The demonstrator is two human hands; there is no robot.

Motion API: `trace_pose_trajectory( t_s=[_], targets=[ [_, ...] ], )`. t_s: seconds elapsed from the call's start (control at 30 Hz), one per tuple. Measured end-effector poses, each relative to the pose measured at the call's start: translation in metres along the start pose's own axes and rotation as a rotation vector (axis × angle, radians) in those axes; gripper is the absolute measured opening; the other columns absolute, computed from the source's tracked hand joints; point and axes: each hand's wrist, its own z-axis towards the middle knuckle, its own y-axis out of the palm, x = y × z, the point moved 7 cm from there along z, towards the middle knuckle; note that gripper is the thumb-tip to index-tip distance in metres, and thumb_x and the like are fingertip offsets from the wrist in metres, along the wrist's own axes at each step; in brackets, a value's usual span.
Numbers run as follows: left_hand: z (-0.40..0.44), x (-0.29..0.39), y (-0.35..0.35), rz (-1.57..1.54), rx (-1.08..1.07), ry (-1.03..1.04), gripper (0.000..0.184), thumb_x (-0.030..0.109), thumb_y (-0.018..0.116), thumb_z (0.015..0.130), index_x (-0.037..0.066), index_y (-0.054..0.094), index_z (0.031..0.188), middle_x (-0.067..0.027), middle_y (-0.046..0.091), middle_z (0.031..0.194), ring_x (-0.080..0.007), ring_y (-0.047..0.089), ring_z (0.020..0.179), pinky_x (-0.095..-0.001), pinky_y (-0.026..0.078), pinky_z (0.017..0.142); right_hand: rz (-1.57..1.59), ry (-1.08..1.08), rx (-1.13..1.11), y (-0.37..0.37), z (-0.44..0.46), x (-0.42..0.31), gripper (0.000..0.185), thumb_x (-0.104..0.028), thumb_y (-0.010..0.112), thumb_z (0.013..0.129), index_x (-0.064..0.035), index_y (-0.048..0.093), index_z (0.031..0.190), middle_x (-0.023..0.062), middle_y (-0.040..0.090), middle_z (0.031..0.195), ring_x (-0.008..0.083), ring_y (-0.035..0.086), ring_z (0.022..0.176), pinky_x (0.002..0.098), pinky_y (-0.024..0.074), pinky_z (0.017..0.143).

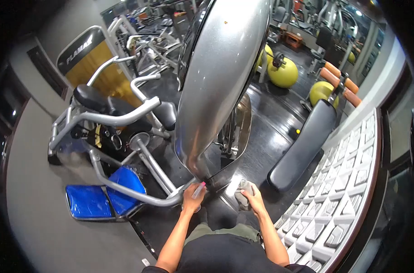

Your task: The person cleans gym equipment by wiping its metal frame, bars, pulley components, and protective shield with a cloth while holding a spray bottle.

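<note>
My left hand (192,200) is closed around what looks like a spray bottle (198,190), pale with a pink tip; most of it is hidden by my fingers. A crumpled grey cloth (243,196) is gripped in my right hand (256,200). Both hands are held in front of my body, apart from each other. Just ahead of them rises the large silver housing (211,86) of an exercise machine, narrowing toward its lower end near my left hand. Whether my left hand touches the machine's grey tube (159,200) beside it, I cannot tell.
To the left stands a grey-framed weight machine (120,119) with a blue padded seat (88,201). A black padded bench (302,145) lies to the right, beside a white textured wall panel (334,200). Yellow exercise balls (282,73) rest farther back on the black floor.
</note>
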Motion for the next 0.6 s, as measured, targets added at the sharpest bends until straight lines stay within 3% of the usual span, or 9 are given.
trace_pose_trajectory(
  t_s=[0.03,0.07,0.1,0.27,0.33,0.43,0.53,0.6],
  targets=[
    [0.004,-0.004,0.003,-0.044,-0.022,0.031,0.020,0.019,0.069,0.083,0.003,0.069,0.095,-0.0166,0.067,0.090,-0.0340,0.066,0.083,-0.0379,0.051,0.072,-0.031,-0.005,0.017,0.008,0.001,0.006,0.043,-0.015,0.069,0.086,-0.0043,0.056,0.126,0.0074,0.064,0.113,0.0151,0.060,0.101,0.0295,0.0481,0.088],
    [0.007,-0.009,0.005,-0.089,-0.046,0.060,0.022,0.019,0.069,0.083,0.004,0.070,0.099,-0.0168,0.068,0.093,-0.0335,0.067,0.087,-0.0370,0.051,0.075,-0.021,0.020,-0.020,0.019,0.002,0.014,0.063,-0.028,0.074,0.084,0.0042,0.050,0.133,0.0163,0.059,0.125,0.0208,0.056,0.115,0.0321,0.0435,0.098],
    [0.011,-0.008,0.004,-0.095,-0.111,0.076,0.026,0.023,0.068,0.085,0.005,0.070,0.104,-0.0185,0.068,0.098,-0.0346,0.066,0.092,-0.0366,0.052,0.079,-0.031,0.035,-0.013,0.031,0.000,0.012,0.061,-0.028,0.073,0.085,0.0026,0.051,0.132,0.0151,0.060,0.124,0.0203,0.057,0.114,0.0322,0.0436,0.098],
    [0.030,-0.017,0.012,-0.022,-0.286,0.177,0.030,0.027,0.064,0.088,0.006,0.070,0.109,-0.0186,0.070,0.096,-0.0363,0.067,0.090,-0.0394,0.052,0.077,0.014,0.035,0.103,0.081,0.003,0.018,0.052,-0.027,0.069,0.089,-0.0026,0.054,0.131,0.0108,0.063,0.121,0.0190,0.058,0.112,0.0324,0.0440,0.097],
    [0.032,-0.020,0.017,-0.026,-0.343,0.221,0.031,0.028,0.063,0.089,0.007,0.069,0.111,-0.0184,0.070,0.095,-0.0367,0.067,0.088,-0.0406,0.053,0.075,0.010,-0.118,0.185,0.088,0.012,0.025,0.047,-0.025,0.067,0.090,-0.0056,0.055,0.131,0.0087,0.064,0.120,0.0186,0.058,0.112,0.0324,0.0440,0.097],
    [0.033,-0.019,0.021,0.002,-0.418,0.241,0.030,0.027,0.065,0.088,0.008,0.070,0.111,-0.0182,0.071,0.092,-0.0362,0.069,0.085,-0.0401,0.053,0.072,-0.033,-0.120,0.201,0.094,0.018,0.043,0.045,-0.023,0.067,0.090,-0.0062,0.056,0.130,0.0096,0.063,0.122,0.0208,0.058,0.113,0.0329,0.0434,0.098],
    [0.040,-0.014,0.016,-0.073,-0.465,0.151,0.029,0.026,0.066,0.089,0.007,0.071,0.110,-0.0166,0.072,0.085,-0.0298,0.071,0.078,-0.0373,0.053,0.069,-0.109,-0.194,0.264,0.105,0.025,0.041,0.044,-0.021,0.068,0.089,-0.0071,0.057,0.129,0.0104,0.064,0.121,0.0229,0.059,0.114,0.0338,0.0431,0.099],
    [0.040,-0.024,0.017,-0.203,-0.591,-0.134,0.032,0.029,0.068,0.088,0.007,0.072,0.110,-0.0063,0.068,0.067,-0.0152,0.062,0.052,-0.0306,0.048,0.053,-0.134,-0.268,0.327,0.115,0.028,0.036,0.042,-0.020,0.067,0.090,-0.0051,0.056,0.129,0.0096,0.061,0.124,0.0195,0.056,0.117,0.0320,0.0404,0.102]
  ],
)
